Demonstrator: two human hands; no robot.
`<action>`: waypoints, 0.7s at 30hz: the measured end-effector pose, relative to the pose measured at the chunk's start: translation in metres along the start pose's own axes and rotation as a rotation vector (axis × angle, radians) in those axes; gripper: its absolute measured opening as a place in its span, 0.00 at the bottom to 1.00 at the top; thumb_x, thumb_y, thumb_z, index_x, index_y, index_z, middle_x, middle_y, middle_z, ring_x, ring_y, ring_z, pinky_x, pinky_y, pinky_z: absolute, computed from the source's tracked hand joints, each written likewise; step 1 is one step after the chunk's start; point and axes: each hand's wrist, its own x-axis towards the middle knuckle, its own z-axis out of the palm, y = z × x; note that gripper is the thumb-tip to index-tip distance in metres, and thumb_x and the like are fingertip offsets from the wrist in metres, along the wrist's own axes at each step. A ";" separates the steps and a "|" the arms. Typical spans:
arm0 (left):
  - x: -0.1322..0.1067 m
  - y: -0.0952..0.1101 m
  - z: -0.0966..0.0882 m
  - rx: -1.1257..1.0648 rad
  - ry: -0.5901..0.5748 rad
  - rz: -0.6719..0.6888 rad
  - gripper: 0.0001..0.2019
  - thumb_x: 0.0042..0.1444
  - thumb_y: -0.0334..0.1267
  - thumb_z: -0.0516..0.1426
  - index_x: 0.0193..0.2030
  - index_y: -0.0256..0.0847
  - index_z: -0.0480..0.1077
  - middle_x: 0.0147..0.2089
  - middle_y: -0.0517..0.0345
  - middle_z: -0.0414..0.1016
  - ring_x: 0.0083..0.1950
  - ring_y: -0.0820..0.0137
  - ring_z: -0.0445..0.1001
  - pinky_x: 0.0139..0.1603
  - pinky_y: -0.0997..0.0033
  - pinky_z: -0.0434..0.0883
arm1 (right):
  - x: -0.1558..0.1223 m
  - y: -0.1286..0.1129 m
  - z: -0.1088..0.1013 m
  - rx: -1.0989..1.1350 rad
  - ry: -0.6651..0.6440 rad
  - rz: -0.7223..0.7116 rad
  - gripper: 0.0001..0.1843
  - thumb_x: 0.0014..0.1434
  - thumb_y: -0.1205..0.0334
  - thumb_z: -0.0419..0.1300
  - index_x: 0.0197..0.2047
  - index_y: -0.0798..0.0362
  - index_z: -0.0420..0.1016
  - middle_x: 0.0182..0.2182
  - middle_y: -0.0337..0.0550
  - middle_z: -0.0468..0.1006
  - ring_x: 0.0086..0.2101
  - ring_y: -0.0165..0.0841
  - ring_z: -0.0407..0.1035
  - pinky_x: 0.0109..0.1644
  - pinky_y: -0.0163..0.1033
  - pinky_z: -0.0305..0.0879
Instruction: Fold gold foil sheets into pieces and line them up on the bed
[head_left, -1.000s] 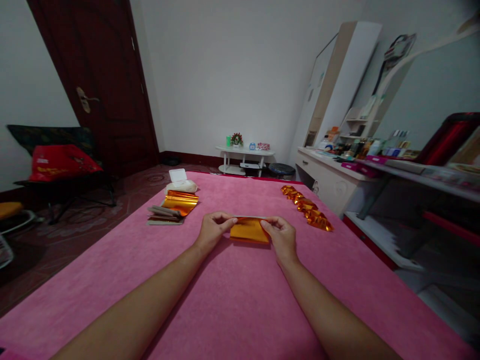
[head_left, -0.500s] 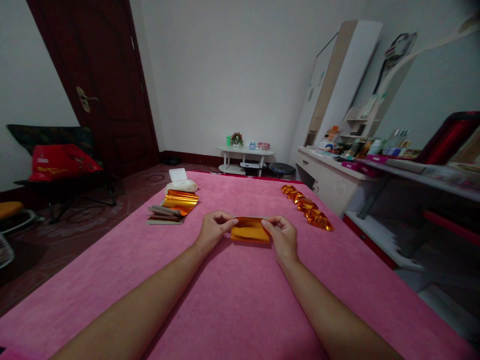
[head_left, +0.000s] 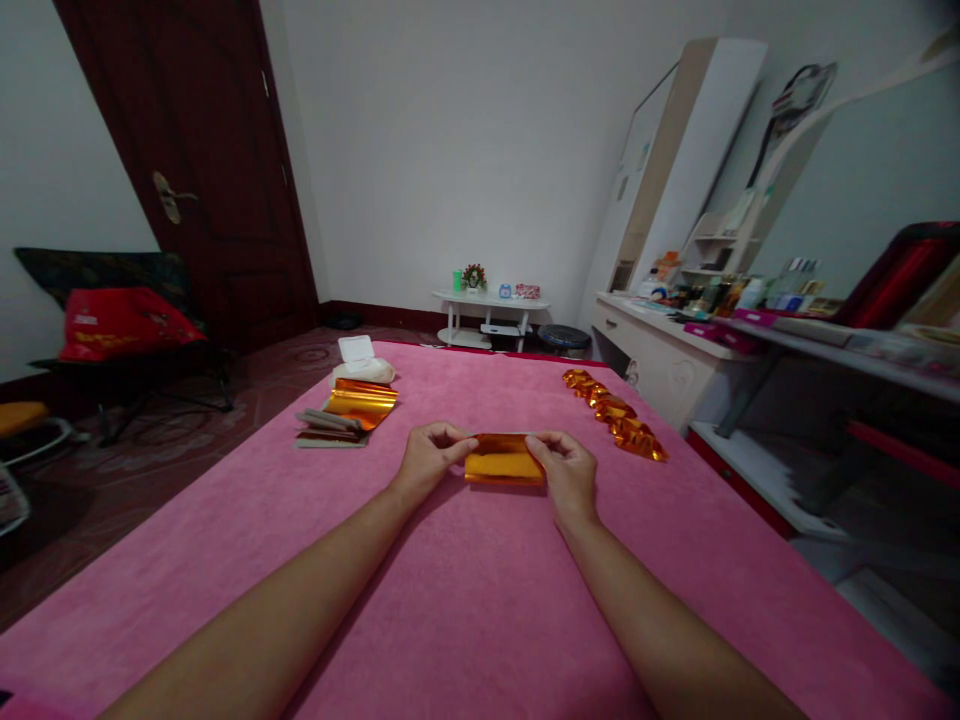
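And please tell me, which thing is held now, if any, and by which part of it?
The shiny orange sheet. The left fingers pinch it near its far left corner, the right fingers near its far right corner.

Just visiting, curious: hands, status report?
Left hand, right hand: pinching. Gold sheet: held near far corners. Twisted gold pieces: off right, not in the way.

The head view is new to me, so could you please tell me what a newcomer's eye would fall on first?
Probably the pink surface filling the foreground, and at its middle the gold foil sheet pinched by the left hand and right hand. Next might come the crinkled gold foil pieces in a row at the surface's far right, then the red bag on the dark chair at the picture's left.
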 end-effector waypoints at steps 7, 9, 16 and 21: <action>0.001 -0.001 0.000 -0.004 -0.001 0.003 0.14 0.36 0.44 0.68 0.22 0.35 0.73 0.25 0.53 0.78 0.25 0.70 0.73 0.26 0.74 0.69 | 0.001 0.002 0.000 0.011 -0.007 -0.007 0.12 0.43 0.57 0.68 0.27 0.55 0.73 0.23 0.37 0.74 0.24 0.29 0.67 0.29 0.33 0.64; 0.001 -0.002 -0.001 0.000 0.002 0.005 0.14 0.36 0.44 0.68 0.22 0.35 0.73 0.25 0.53 0.78 0.25 0.70 0.73 0.26 0.74 0.69 | 0.002 0.003 -0.001 0.021 0.002 -0.009 0.13 0.42 0.58 0.69 0.27 0.54 0.71 0.22 0.36 0.73 0.24 0.28 0.67 0.29 0.32 0.64; 0.001 -0.003 -0.001 -0.014 -0.003 0.005 0.14 0.36 0.44 0.68 0.22 0.35 0.73 0.24 0.55 0.77 0.24 0.71 0.72 0.26 0.75 0.69 | 0.002 0.003 0.000 0.116 -0.011 0.052 0.19 0.39 0.58 0.70 0.35 0.54 0.73 0.27 0.37 0.76 0.27 0.30 0.71 0.31 0.35 0.67; 0.001 -0.002 -0.001 -0.039 0.002 0.006 0.13 0.36 0.42 0.68 0.23 0.35 0.72 0.23 0.56 0.76 0.23 0.72 0.72 0.24 0.76 0.68 | 0.001 0.002 0.000 0.111 -0.014 0.054 0.15 0.41 0.59 0.70 0.34 0.55 0.76 0.26 0.37 0.76 0.27 0.29 0.70 0.33 0.34 0.67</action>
